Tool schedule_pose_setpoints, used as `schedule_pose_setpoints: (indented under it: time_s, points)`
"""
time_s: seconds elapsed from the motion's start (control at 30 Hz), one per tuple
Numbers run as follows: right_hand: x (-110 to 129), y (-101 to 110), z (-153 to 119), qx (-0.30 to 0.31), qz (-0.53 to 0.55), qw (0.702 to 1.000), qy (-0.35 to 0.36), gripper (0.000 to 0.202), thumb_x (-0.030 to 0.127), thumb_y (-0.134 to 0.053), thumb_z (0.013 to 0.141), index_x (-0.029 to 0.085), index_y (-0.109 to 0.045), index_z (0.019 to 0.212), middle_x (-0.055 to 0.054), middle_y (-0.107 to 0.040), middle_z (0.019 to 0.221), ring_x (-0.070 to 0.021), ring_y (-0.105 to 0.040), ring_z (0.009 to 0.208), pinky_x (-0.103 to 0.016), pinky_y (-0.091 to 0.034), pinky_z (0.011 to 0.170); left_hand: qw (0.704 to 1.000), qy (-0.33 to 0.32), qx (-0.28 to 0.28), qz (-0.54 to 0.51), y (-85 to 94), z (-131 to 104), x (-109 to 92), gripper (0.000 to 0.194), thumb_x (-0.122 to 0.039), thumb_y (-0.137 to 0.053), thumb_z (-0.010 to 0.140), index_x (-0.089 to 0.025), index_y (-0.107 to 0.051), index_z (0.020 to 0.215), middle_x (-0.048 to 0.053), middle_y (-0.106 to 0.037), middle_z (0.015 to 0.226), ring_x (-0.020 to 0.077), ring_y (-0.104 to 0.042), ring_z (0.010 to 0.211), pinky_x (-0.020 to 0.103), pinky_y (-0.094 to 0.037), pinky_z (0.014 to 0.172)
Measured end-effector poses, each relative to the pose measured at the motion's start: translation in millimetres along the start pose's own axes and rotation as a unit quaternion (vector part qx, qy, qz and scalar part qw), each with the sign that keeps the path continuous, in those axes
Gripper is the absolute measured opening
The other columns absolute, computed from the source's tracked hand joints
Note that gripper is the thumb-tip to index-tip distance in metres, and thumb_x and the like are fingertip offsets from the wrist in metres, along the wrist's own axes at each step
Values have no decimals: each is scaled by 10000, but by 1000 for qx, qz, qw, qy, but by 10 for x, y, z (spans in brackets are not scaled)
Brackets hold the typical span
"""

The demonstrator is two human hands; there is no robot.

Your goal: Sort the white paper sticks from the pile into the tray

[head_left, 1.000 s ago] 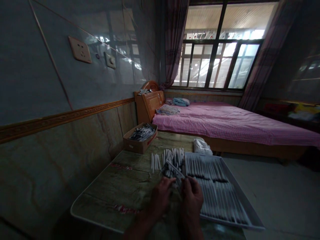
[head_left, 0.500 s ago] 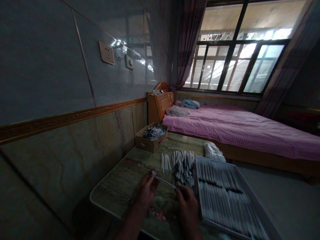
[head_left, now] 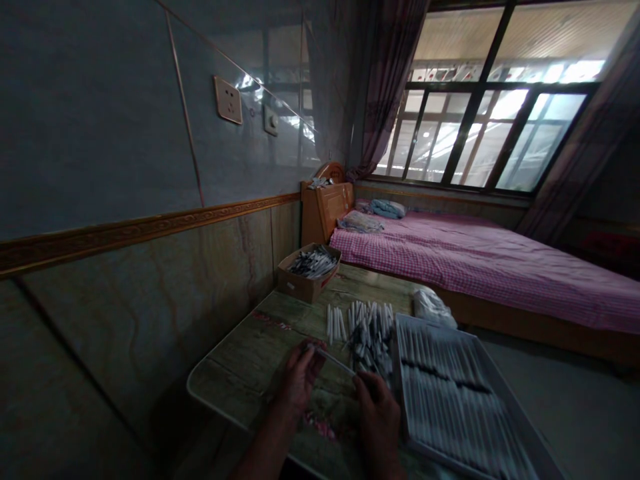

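A thin pale stick (head_left: 336, 361) spans the space between my two hands over the table (head_left: 235, 363). Its left end is pinched in the fingers of my left hand (head_left: 299, 377), its right end in those of my right hand (head_left: 375, 407). Just beyond them lies a pile of white and dark pens (head_left: 370, 333), with a few white tubes (head_left: 336, 324) in a row at its left. On the right, a shallow tray (head_left: 407, 407) holds two rows of thin white sticks. Fine detail is dim and blurred.
A cardboard box (head_left: 300, 288) full of pens stands at the table's back left, by the tiled wall (head_left: 175, 287). A white plastic bag (head_left: 433, 308) lies behind the tray. Beyond the table is a bed with a pink checked cover (head_left: 450, 260).
The whole view has shifted slightly, so the room appears a little further right. My left hand's fingers have closed more over the stick's left end. My right hand keeps its grip.
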State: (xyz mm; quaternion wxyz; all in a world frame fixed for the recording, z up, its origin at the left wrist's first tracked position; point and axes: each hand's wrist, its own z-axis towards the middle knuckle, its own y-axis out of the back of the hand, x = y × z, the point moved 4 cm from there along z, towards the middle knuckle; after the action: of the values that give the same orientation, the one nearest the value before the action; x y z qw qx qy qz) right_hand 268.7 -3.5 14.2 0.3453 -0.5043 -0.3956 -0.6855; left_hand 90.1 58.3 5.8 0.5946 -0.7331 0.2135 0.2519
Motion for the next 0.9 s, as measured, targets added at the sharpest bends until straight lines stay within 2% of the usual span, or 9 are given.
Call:
schedule_pose_setpoints:
  time_s: [0.1, 0.3, 0.53, 0.9]
  points:
    - [-14, -5, -5, 7, -5, 1000, 6, 351, 509, -634, 740, 198, -735, 866, -53, -742, 808, -214, -688, 720, -275, -522, 660, 1000, -1, 0, -3, 10, 5, 8, 306, -198, -826, 603, -184, -650, 853, 22, -747, 835, 177, -722, 803, 288, -582, 763]
    - [-5, -22, -28, 11, -8, 999, 31, 320, 484, -621, 759, 203, -734, 861, -56, -743, 841, -219, -688, 770, -284, -525, 701, 1000, -16, 4, 5, 12, 4, 17, 343, -251, -842, 607, -177, -640, 874, 23, -747, 825, 164, -716, 801, 282, -577, 763]
    - [41, -23, -59, 16, -22, 998, 59, 274, 452, -610, 766, 213, -726, 836, -49, -739, 834, -221, -692, 782, -288, -527, 722, 999, -37, -7, 18, 17, -1, 6, 284, -270, -814, 656, -172, -643, 861, 28, -737, 830, 168, -716, 809, 292, -576, 774]
    - [-14, -24, -61, 26, -32, 997, 60, 299, 470, -617, 773, 206, -736, 850, -55, -741, 845, -218, -686, 785, -281, -522, 719, 1000, -22, -11, -17, 26, 10, 11, 290, -252, -831, 642, -179, -640, 848, 16, -746, 807, 160, -722, 780, 275, -584, 727]
